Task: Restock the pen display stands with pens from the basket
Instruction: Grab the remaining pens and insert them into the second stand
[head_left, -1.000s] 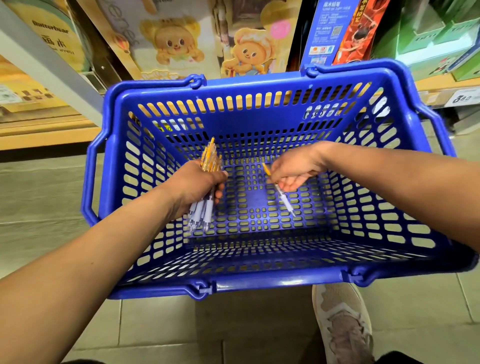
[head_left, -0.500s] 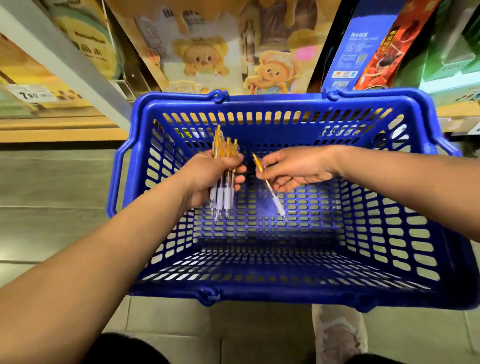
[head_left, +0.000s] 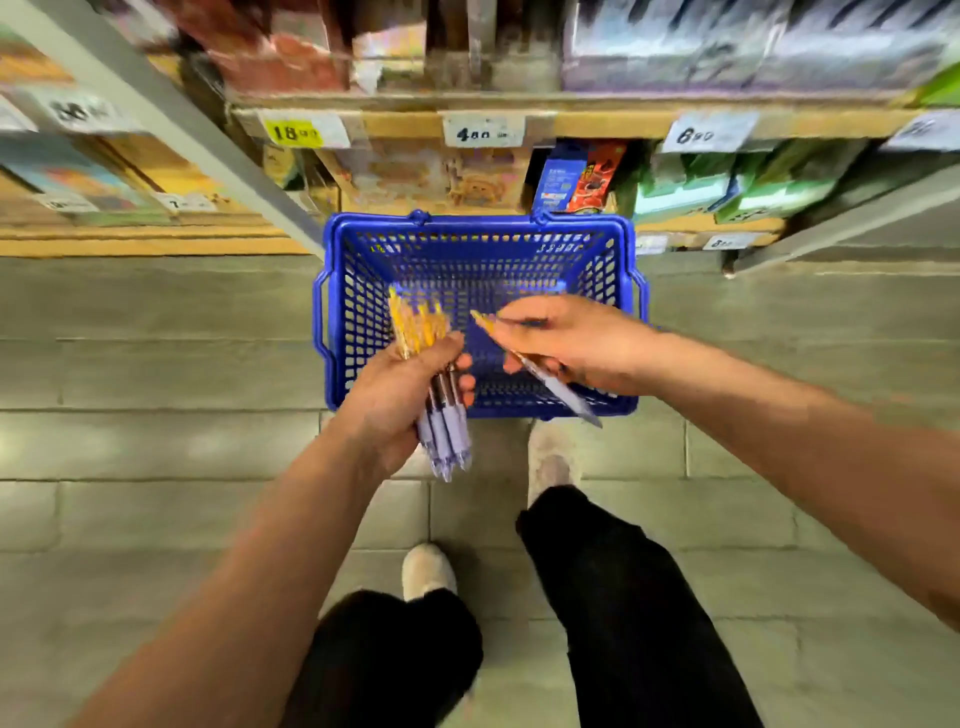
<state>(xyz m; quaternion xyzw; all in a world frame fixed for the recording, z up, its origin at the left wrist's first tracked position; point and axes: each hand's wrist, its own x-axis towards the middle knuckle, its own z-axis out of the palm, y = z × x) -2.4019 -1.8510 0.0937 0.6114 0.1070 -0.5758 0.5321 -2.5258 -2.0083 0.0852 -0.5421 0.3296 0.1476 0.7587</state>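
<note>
A blue plastic basket (head_left: 483, 228) stands on the floor in front of the shelves, and I see no pens left inside it. My left hand (head_left: 395, 395) grips a bundle of pens (head_left: 415, 325) with orange tops and pale violet barrels, held above the basket's near left corner. My right hand (head_left: 566, 343) pinches a single pen (head_left: 563, 392) of the same kind, slanting down to the right over the basket's near edge. No pen display stand is visible.
Wooden shelves with price tags (head_left: 480, 130) and boxed goods (head_left: 582, 176) run across the top. A grey metal upright (head_left: 171, 114) slants at the left. My legs and shoes (head_left: 428, 571) stand on the grey tiled floor just behind the basket.
Both hands have lifted out of the basket with their pens. The view has risen and pulled back, so the basket looks smaller and an upper shelf has come into sight.
</note>
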